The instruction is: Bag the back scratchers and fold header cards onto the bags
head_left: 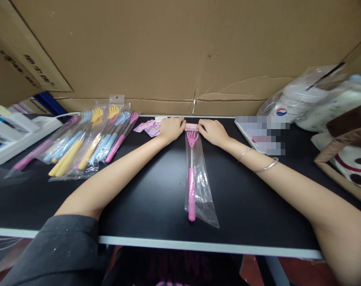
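Observation:
A pink back scratcher [192, 186] lies in a clear plastic bag [204, 198] in the middle of the black table, its claw end pointing away from me. Across the top of the bag sits a small pink printed card [191, 127]. My left hand [173, 129] has its fingers closed at the card's left end. At the right end, my right hand [212, 131] pinches it in the same way. Several loose pink and purple cards [150, 128] lie beside my left hand, partly hidden by it.
Several bagged back scratchers [91, 139] in pink, blue and yellow lie to the left. Beyond them is a white power strip [28, 139]. A cardboard wall [180, 51] stands behind. On the right are a flat box [251, 135], a bagged white cup [299, 97] and a brown-trimmed bag [347, 155].

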Demonstrator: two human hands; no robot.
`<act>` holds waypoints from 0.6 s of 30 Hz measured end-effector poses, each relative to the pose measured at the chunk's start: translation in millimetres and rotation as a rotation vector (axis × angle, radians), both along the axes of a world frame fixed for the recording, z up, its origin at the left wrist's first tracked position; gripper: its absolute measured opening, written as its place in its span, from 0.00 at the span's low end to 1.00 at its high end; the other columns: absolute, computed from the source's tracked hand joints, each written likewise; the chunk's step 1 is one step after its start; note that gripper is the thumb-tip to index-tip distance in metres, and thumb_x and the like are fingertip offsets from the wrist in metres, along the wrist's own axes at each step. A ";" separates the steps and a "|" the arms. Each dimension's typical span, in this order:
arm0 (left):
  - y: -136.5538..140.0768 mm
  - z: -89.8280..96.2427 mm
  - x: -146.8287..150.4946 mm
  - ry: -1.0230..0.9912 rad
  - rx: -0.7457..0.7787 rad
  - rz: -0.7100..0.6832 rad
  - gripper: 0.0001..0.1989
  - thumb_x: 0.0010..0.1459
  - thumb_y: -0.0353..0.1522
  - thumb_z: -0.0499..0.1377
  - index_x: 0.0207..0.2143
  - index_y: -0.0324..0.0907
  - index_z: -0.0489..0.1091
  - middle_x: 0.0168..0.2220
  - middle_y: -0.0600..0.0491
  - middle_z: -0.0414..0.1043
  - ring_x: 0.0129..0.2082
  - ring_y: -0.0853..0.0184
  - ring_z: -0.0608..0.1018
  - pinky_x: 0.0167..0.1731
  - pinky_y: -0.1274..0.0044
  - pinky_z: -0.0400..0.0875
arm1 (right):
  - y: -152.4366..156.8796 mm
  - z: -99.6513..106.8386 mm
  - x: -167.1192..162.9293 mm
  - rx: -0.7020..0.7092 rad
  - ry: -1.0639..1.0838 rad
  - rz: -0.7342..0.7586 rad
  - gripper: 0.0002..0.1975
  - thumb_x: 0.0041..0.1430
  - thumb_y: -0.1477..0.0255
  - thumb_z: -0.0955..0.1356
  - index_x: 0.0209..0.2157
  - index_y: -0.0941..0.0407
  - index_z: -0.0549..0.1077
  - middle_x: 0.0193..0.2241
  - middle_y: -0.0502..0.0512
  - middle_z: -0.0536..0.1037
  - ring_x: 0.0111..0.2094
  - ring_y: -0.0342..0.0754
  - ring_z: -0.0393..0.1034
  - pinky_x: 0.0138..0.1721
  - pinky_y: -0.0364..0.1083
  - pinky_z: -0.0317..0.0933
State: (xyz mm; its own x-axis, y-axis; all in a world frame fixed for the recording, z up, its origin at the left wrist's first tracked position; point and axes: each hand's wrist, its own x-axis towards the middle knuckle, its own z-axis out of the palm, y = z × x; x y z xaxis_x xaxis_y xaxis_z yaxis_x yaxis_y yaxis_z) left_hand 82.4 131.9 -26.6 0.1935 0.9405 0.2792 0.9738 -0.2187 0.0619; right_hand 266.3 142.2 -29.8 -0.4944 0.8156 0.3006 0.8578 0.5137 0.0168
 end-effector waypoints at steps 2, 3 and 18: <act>0.0 0.0 0.0 -0.001 -0.001 0.001 0.21 0.69 0.38 0.43 0.47 0.41 0.74 0.44 0.43 0.79 0.45 0.55 0.80 0.42 0.71 0.68 | -0.4 0.3 -0.1 -0.001 -0.002 -0.001 0.16 0.68 0.71 0.57 0.38 0.59 0.74 0.39 0.63 0.81 0.40 0.55 0.73 0.36 0.48 0.53; 0.2 -0.1 -0.1 -0.001 -0.002 0.002 0.21 0.69 0.38 0.43 0.47 0.41 0.74 0.44 0.43 0.79 0.45 0.55 0.80 0.42 0.71 0.68 | -0.7 0.5 -0.2 -0.003 -0.003 -0.002 0.16 0.68 0.71 0.57 0.38 0.59 0.74 0.39 0.63 0.81 0.40 0.55 0.73 0.36 0.48 0.53; 1.0 -0.6 0.6 -0.002 0.002 0.004 0.21 0.70 0.38 0.43 0.47 0.41 0.74 0.44 0.43 0.79 0.45 0.55 0.80 0.42 0.71 0.68 | -2.8 2.6 -1.2 -0.014 -0.022 -0.011 0.16 0.68 0.72 0.57 0.39 0.60 0.74 0.40 0.64 0.81 0.41 0.55 0.74 0.37 0.47 0.53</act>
